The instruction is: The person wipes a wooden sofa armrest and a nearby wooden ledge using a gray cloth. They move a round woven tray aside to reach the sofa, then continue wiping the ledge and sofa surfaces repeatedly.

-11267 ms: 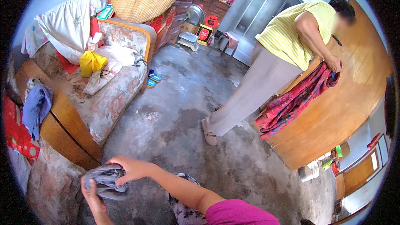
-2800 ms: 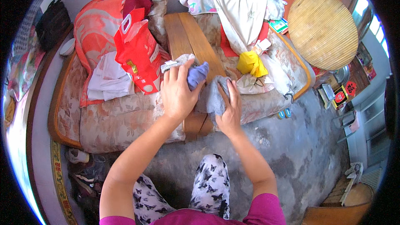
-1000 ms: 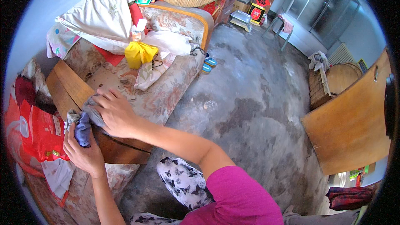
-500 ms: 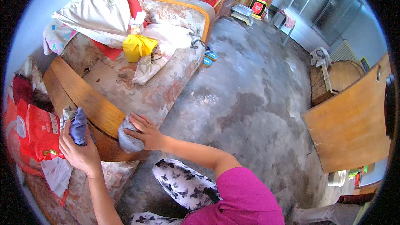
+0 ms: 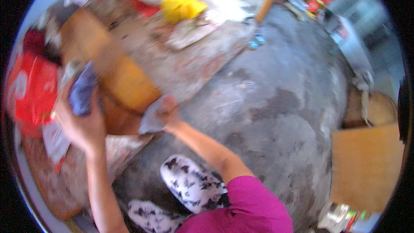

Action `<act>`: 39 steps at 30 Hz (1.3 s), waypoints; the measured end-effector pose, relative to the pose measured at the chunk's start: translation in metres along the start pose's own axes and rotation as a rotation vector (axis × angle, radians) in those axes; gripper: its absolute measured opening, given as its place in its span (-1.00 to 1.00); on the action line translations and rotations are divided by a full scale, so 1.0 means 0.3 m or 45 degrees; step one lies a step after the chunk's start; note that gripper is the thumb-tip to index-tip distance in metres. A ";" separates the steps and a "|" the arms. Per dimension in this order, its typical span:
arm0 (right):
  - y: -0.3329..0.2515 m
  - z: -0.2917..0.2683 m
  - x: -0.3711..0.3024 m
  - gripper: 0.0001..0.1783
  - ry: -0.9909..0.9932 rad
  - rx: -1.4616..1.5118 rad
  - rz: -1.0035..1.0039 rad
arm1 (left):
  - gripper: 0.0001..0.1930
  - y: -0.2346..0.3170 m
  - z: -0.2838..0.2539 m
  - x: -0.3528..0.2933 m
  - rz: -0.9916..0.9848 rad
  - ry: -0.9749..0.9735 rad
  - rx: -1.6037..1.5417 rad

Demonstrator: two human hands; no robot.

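Note:
In my left hand [image 5: 77,125] is a bunched blue-purple cloth [image 5: 85,90], with a pale grey-patterned piece of cloth [image 5: 71,70] beside it. This hand is at the left side of a sofa's wooden armrest [image 5: 123,77]. My right hand [image 5: 170,113] is closed on a grey cloth [image 5: 150,118], which lies against the armrest's near right end. Motion blurs the right fingers. Just left of my left hand stands a shiny red bag [image 5: 34,88].
Across the floral sofa seat [image 5: 146,45] lie a yellow bag [image 5: 183,7] and pale cloths. Blue slippers [image 5: 257,41] rest on the stained grey floor [image 5: 241,99]. A wooden panel [image 5: 366,164] is at the right, with a small stool-like stand [image 5: 340,34] farther back.
The whole view has shifted, with sofa and armrest now higher and to the right, and the picture is blurred. Both hands keep their cloths; the right one stays by the armrest's end.

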State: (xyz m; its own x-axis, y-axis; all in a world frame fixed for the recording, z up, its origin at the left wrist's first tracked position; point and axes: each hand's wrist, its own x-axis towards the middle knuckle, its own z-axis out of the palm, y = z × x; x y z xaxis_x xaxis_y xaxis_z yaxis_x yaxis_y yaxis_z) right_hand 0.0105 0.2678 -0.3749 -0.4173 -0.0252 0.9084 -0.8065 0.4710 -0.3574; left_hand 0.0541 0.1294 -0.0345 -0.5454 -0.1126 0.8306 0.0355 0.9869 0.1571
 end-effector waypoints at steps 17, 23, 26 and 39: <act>-0.310 -0.206 0.693 -0.35 -0.071 0.319 0.083 | -0.45 -0.053 0.020 0.126 0.014 -0.311 0.269; -0.090 -0.016 0.018 -0.55 0.123 0.062 -0.173 | -0.50 -0.009 0.022 0.113 0.010 -0.273 0.144; -0.090 -0.129 -0.277 -0.45 -0.443 0.074 0.385 | -0.52 -0.020 0.032 0.109 0.077 -0.180 0.175; -0.338 -0.091 0.453 -0.63 -0.012 0.206 -0.269 | -0.50 -0.018 0.025 0.070 0.038 -0.162 0.177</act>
State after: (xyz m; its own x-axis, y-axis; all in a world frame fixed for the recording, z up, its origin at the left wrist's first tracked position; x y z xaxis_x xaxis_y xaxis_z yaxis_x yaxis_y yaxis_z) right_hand 0.0469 0.2406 -0.2094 -0.2360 -0.1162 0.9648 -0.9323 0.3071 -0.1911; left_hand 0.0362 0.1228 -0.0220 -0.6478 -0.0759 0.7580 -0.0579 0.9970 0.0504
